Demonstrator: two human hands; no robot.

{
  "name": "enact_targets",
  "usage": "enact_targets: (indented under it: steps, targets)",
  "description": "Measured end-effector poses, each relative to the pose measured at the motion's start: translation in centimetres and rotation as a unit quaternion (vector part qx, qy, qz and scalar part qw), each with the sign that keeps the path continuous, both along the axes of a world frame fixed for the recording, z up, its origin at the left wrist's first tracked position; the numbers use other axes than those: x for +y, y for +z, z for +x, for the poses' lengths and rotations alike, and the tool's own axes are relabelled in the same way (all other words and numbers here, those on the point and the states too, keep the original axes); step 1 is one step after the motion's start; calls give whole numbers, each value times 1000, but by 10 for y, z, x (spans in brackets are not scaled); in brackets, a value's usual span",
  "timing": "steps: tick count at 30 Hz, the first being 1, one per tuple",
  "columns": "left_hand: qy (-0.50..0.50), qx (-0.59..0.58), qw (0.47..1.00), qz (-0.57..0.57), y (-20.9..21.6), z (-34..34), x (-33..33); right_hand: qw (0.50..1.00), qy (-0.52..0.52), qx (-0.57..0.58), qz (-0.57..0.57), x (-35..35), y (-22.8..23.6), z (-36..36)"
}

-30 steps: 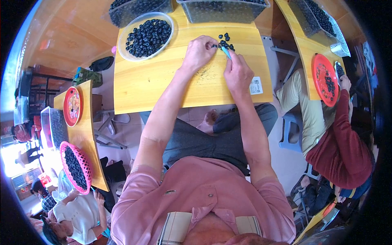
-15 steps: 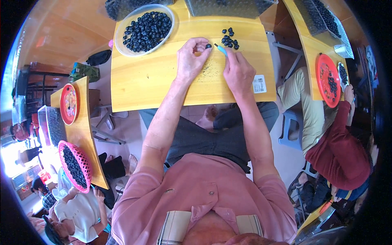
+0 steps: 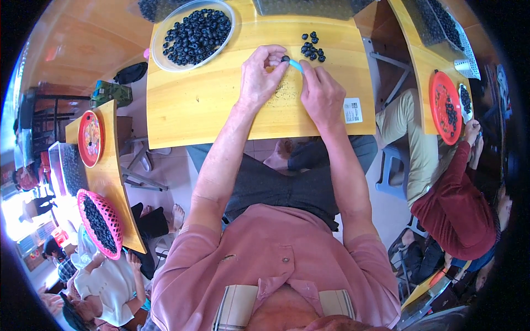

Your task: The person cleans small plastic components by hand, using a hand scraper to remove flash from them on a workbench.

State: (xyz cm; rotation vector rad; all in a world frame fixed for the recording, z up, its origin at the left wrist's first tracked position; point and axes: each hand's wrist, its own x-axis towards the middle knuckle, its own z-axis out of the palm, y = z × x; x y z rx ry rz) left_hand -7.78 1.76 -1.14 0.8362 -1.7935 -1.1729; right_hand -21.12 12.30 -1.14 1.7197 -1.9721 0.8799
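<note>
Between the thumb and fingers of my left hand (image 3: 260, 74) is a small, dark, round blueberry (image 3: 285, 58). My right hand (image 3: 323, 91) grips a slim tool with a light blue handle (image 3: 295, 65). Its tip meets the berry and is hidden there. A small group of blueberries (image 3: 313, 48) lies on the wooden table (image 3: 210, 110) just beyond my right hand. To the far left, a round, clear plastic tub (image 3: 232, 30) holds many more. Fine crumbs (image 3: 282, 96) are scattered on the wood below my hands.
A white printed label (image 3: 351, 110) lies at the table's right. Clear bins (image 3: 309, 8) of dark berries stand along the far edge. At side tables, other people work near a pink basket (image 3: 113, 220) and a red tray (image 3: 439, 91). A blue-grey stool (image 3: 393, 171) stands at right.
The tool's tip, apart from the berry before, now meets it, as my right hand has shifted slightly left. My left hand still holds the berry. The whole view has tilted a little.
</note>
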Motion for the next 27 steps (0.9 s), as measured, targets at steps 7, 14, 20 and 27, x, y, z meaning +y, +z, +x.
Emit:
enact_targets:
  steps: [7,14,20,27]
  targets:
    - [-14,13,1000,12,2,-1,0,1000,-2,-1,3,1,1,-1]
    - [-33,79,995,53,-3,0,0,995,-67,-30,64,-3,-2,-5]
    - [0,109,993,44,2,3,1,996,-41,-34,67,-3,0,0]
    - [150,75,971,-169,25,28,-30,998,-51,-35,20,1,-4,-6]
